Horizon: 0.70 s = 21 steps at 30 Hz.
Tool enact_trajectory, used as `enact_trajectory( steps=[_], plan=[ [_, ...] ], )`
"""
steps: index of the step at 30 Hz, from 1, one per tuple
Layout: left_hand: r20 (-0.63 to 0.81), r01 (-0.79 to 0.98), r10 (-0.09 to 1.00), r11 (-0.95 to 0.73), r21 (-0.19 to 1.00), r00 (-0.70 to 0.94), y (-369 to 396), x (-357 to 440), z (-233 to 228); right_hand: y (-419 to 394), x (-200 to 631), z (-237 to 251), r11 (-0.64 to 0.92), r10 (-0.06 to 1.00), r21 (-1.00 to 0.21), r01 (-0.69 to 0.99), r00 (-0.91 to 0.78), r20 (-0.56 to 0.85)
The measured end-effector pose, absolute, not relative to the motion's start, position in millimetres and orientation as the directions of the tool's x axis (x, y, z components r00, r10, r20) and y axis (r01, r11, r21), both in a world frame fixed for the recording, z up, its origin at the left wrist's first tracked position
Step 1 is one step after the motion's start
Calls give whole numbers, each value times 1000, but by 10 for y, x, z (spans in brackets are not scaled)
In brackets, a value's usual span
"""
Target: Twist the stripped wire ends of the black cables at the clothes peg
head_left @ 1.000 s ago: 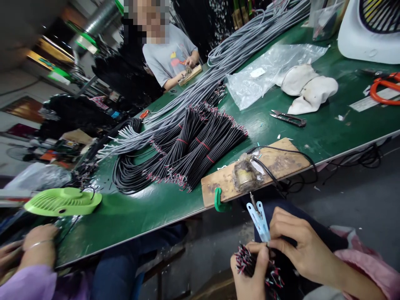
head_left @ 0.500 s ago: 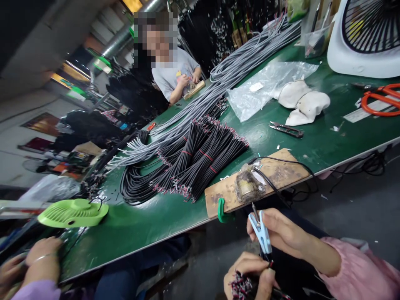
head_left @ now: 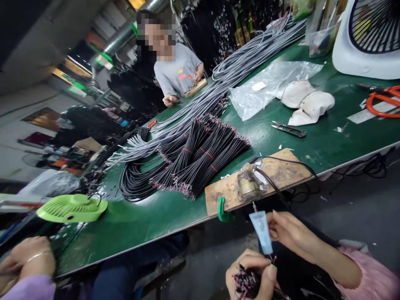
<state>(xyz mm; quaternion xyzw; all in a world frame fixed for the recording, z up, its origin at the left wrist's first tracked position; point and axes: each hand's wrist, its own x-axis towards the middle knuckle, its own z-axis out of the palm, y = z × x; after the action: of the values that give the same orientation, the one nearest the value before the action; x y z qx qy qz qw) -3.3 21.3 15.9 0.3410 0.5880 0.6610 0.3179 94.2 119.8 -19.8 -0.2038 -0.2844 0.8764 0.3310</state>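
So, only the head view here, looking down past the edge of a long green table (head_left: 140, 221) into the person's lap.

The left hand (head_left: 253, 273) sits low near the bottom edge, palm turned up and in, fingers curled closed around a bundle of wires (head_left: 242, 283) with red, white and black stripped ends sticking out toward the left. Thumb lies over the top of the bundle.

The right hand (head_left: 289, 231) is higher and to the right, forearm coming in from the lower right in a pink sleeve (head_left: 365, 275). Wrist is bent a little, fingers pinched closed on a light blue clip tool (head_left: 261, 231) that stands nearly upright, a thin metal tip at its top pointing toward the table edge. Its lower end comes down right by the left hand's fingertips, where a wire end shows; can't tell if it's actually gripping the wire.

Just above both hands, on the table edge, there's a wooden board (head_left: 281, 171) held by a green clamp (head_left: 221, 208), with a grimy lump of a fixture (head_left: 248, 185) on it and a black cord running off it.

Further back on the table: a big heap of black wire bundles (head_left: 200, 160) tied with red bands, long grey cables (head_left: 218, 87), small snips (head_left: 289, 129), a clear plastic bag (head_left: 268, 85), white cloth (head_left: 308, 102), orange scissors (head_left: 383, 104) and a white fan (head_left: 368, 37).

Bottom left, another person's hand (head_left: 29, 258) with a bracelet rests by a green fan (head_left: 71, 207). A third person in a grey shirt (head_left: 179, 75) works at the far end.
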Motion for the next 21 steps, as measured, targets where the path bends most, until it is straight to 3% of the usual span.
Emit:
enact_trajectory(
  steps=[5,8,11,17,21],
  plan=[
    [-67,-54,772,42,998,-632,49,3,10,1154,1188,-136,-324,749,-914,-242,-657,-91],
    [-216,-97,708,205,974,-672,-20,25,-47,1081,1236,12,-68,755,-981,-181,-652,67],
    [-218,-65,697,240,969,-684,-6,35,-31,1017,1210,141,130,726,-976,-174,-654,213],
    [-128,-35,820,131,991,-557,71,-4,26,1024,1158,174,197,772,-967,-161,-582,254],
    [-161,-169,799,75,983,-579,33,-11,1,1042,1179,91,124,791,-978,-168,-579,199]
  ],
)
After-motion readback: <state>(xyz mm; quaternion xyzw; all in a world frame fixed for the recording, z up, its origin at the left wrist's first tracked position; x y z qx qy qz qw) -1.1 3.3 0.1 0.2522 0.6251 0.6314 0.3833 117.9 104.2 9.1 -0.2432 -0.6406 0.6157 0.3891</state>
